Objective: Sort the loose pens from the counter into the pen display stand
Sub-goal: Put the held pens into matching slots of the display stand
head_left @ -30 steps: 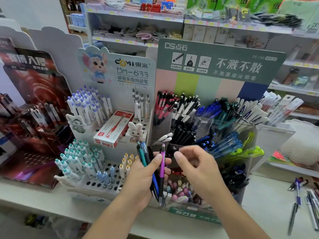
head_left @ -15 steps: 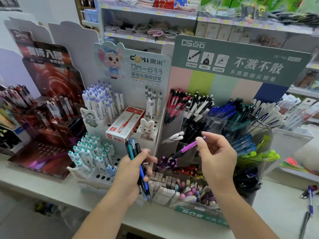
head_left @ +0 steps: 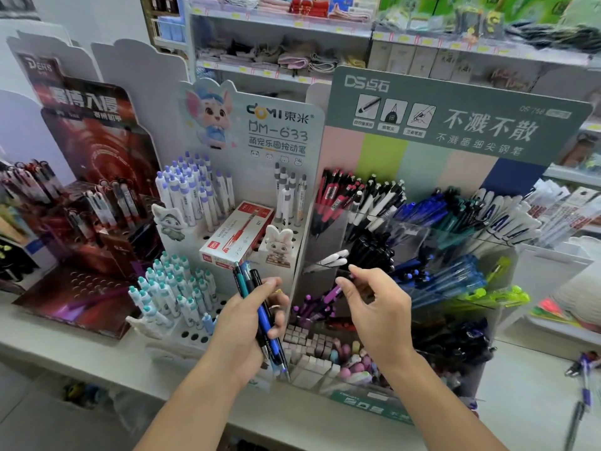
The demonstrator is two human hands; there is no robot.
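Pens (head_left: 260, 307) in a small bundle, teal, black and blue, stand nearly upright in the left hand (head_left: 247, 323), whose fingers curl round them; their clicker ends point up and far, their tips down and near, just in front of the white DOMI stand (head_left: 302, 177). Half a second ago the right hand (head_left: 374, 307) held a purple pen (head_left: 333, 292) level in the air. Now that pen slants into the compartment of purple pens (head_left: 309, 312) in the clear display stand (head_left: 422, 232), its long axis running from lower left to upper right. The right thumb and forefinger are parted and seem to be letting it go, though contact is hard to judge. One more pen looks sorted; the bundle remains, and other loose pens (head_left: 585, 382) lie on the counter (head_left: 527, 402) at far right.
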